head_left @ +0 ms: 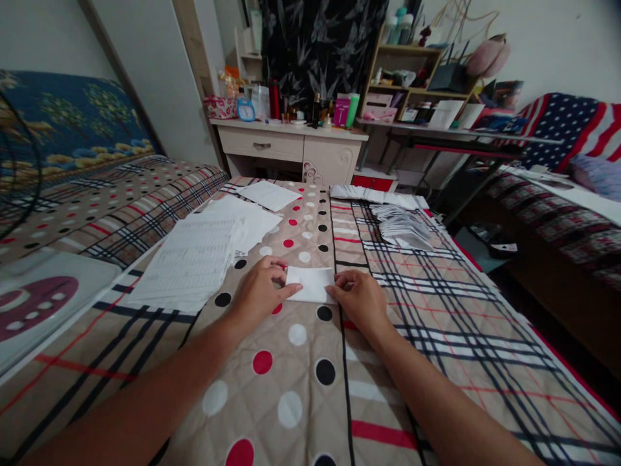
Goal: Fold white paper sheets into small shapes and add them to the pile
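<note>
A small folded white paper point(311, 283) lies on the quilted bed cover point(301, 375) in front of me. My left hand point(262, 291) pinches its left edge with the fingers closed on it. At the right edge my right hand point(358, 299) presses down on the paper with curled fingers. To the left of my hands lies a pile of printed sheets point(194, 259). Farther back on the right, a heap of folded white papers point(403, 228) rests on the cover.
More white sheets point(268, 194) lie at the far end of the bed. A white dresser point(291, 145) with bottles and a blue clock point(246, 110) stands behind. A cluttered desk point(451, 133) and shelf stand at the right. A cushion point(33, 304) lies at my left.
</note>
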### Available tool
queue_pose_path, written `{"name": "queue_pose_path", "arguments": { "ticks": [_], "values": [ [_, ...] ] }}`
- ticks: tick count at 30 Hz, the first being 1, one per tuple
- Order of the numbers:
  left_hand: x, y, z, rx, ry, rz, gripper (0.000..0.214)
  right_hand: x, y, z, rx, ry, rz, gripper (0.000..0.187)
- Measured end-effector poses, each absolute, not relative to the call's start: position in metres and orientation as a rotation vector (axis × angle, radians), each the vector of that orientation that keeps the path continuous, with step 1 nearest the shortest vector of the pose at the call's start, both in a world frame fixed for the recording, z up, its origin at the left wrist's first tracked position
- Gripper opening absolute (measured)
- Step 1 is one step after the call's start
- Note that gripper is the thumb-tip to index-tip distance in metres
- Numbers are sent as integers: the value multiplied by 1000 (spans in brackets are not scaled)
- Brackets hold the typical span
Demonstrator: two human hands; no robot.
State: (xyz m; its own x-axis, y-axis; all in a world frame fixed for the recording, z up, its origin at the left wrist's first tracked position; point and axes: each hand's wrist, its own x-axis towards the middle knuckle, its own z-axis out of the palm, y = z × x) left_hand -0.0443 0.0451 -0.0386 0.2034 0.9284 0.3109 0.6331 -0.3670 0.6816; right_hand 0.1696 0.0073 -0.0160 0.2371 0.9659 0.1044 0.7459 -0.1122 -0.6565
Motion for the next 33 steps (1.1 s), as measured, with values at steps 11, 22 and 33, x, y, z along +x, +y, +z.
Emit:
{"name": "queue_pose_path", "arguments": {
  "ticks": [11, 22, 33],
  "values": [
    [-42, 44, -29, 1449, 1131, 1117, 25, 169, 7, -19, -1320, -1072, 956, 31],
    [-41, 37, -22, 1510, 1134, 1160, 32, 169, 3, -19, -1145, -1244, 852, 19],
    [-38, 38, -22, 1594, 1098, 1238, 24, 169, 4, -18, -1217, -1003, 1001, 22]
  ]
}}
